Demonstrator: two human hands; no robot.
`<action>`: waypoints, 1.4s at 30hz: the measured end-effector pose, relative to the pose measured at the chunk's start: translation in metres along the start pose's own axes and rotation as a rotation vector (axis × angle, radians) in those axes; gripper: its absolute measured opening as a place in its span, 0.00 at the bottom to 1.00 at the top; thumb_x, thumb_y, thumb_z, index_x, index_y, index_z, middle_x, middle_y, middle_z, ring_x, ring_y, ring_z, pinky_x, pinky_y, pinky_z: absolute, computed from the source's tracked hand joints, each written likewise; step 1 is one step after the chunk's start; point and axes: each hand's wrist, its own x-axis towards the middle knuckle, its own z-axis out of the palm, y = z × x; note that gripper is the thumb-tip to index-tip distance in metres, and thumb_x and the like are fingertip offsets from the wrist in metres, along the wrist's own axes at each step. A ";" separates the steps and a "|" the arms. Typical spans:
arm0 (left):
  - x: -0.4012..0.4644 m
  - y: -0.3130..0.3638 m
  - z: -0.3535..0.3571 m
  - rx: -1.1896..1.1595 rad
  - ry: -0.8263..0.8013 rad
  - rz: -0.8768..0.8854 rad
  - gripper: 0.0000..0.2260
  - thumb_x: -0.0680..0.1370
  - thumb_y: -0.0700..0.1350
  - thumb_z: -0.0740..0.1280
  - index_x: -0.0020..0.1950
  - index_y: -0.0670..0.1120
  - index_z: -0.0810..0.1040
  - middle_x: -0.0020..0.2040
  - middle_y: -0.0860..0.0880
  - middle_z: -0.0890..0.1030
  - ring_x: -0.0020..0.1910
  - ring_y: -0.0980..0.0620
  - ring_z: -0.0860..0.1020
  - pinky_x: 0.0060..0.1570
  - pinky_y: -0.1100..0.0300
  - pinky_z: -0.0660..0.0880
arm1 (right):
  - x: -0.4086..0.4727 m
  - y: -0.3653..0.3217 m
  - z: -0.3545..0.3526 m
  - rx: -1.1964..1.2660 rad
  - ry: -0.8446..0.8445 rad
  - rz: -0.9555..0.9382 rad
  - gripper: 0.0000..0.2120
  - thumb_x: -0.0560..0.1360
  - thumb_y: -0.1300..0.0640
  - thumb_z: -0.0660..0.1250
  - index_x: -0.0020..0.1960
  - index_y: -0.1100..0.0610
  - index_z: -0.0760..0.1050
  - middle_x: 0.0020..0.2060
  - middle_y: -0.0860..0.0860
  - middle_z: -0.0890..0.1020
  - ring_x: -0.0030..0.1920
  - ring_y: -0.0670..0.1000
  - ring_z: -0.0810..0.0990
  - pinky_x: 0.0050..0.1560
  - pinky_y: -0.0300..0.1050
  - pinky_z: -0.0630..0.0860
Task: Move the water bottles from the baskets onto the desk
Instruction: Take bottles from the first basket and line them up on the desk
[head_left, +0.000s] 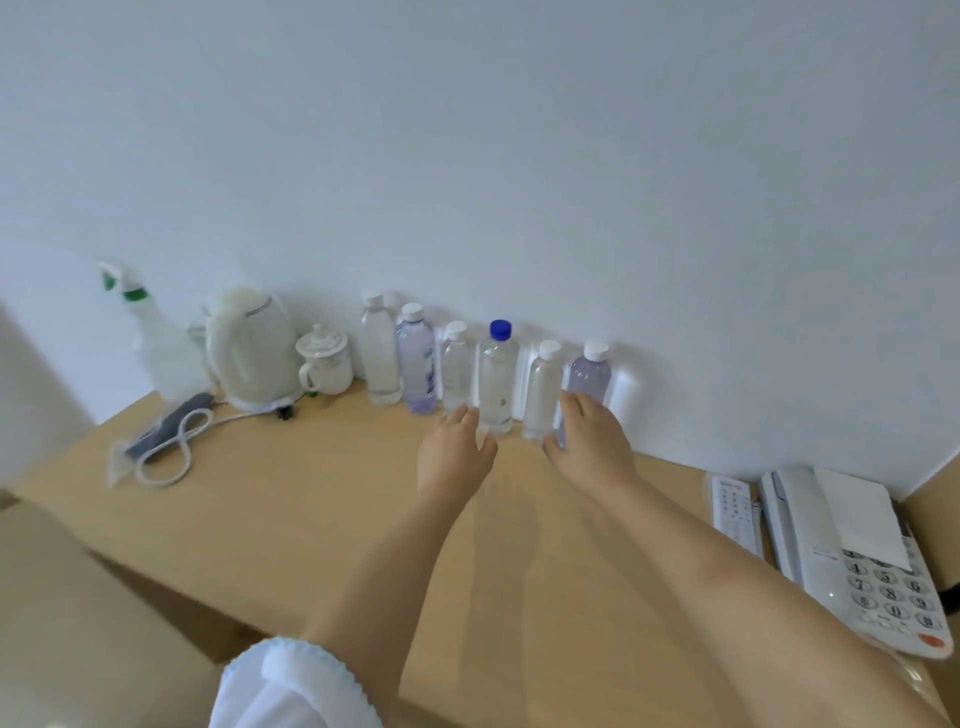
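Note:
Several water bottles stand in a row on the wooden desk against the white wall. From the left: a tall clear one, a purple one, a small clear one, a blue-capped clear one, another clear one and a purple one. My left hand lies with relaxed fingers just left of the blue-capped bottle's base, its thumb close to it. My right hand wraps the lower part of the right purple bottle, which stands on the desk. No basket is in view.
At the back left stand a spray bottle, a white kettle with a looped cord, and a lidded mug. At the right lie a remote and a desk phone. A white socket plate sits on the wall.

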 end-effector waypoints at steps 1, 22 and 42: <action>-0.014 -0.007 -0.007 0.014 0.002 -0.036 0.20 0.79 0.50 0.60 0.69 0.42 0.69 0.70 0.47 0.69 0.68 0.47 0.67 0.58 0.55 0.69 | -0.010 -0.011 0.002 -0.006 -0.023 -0.035 0.25 0.75 0.54 0.63 0.69 0.63 0.65 0.62 0.58 0.72 0.62 0.60 0.71 0.59 0.49 0.67; -0.317 -0.232 -0.174 0.099 0.166 -0.828 0.22 0.79 0.54 0.59 0.66 0.41 0.71 0.68 0.45 0.72 0.68 0.46 0.67 0.64 0.56 0.64 | -0.168 -0.347 0.085 -0.049 -0.451 -0.839 0.29 0.79 0.47 0.55 0.75 0.61 0.55 0.74 0.56 0.61 0.74 0.53 0.58 0.75 0.49 0.49; -0.441 -0.453 -0.286 0.073 0.195 -1.158 0.22 0.80 0.53 0.57 0.69 0.41 0.68 0.69 0.45 0.71 0.68 0.47 0.68 0.62 0.54 0.68 | -0.245 -0.623 0.191 -0.045 -0.660 -1.114 0.29 0.80 0.49 0.55 0.75 0.61 0.54 0.74 0.55 0.61 0.75 0.53 0.57 0.76 0.49 0.47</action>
